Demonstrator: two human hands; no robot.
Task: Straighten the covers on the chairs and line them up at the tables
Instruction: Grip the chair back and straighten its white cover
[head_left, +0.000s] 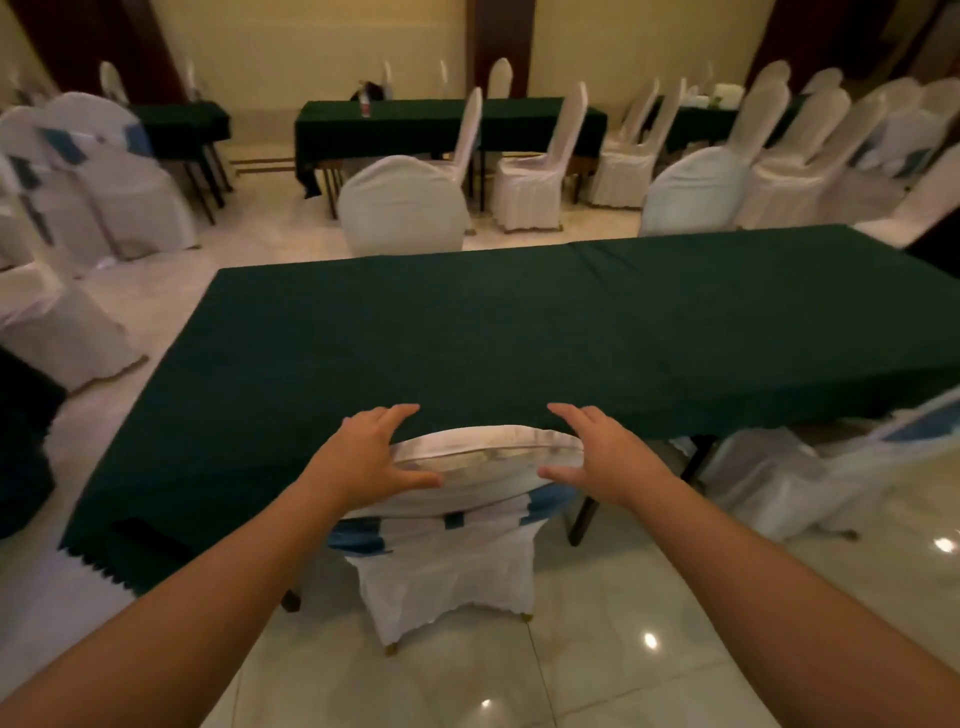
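Observation:
A chair in a white cover (457, 566) with a blue sash stands pushed in at the near edge of a long table under a dark green cloth (519, 332). My left hand (371, 457) rests at the left corner of the chair's back top, fingers spread. My right hand (597, 452) is at the right corner, fingers also apart, thumb toward the cover. Neither hand closes around the fabric. A second covered chair (810, 478) sits to the right at the same table edge, turned at an angle.
Two white-covered chairs (402, 205) (693, 189) stand across the table. More covered chairs fill the left (62, 322) and far right. Another green table (415, 127) with a bottle stands at the back. The tiled floor (597, 649) is glossy.

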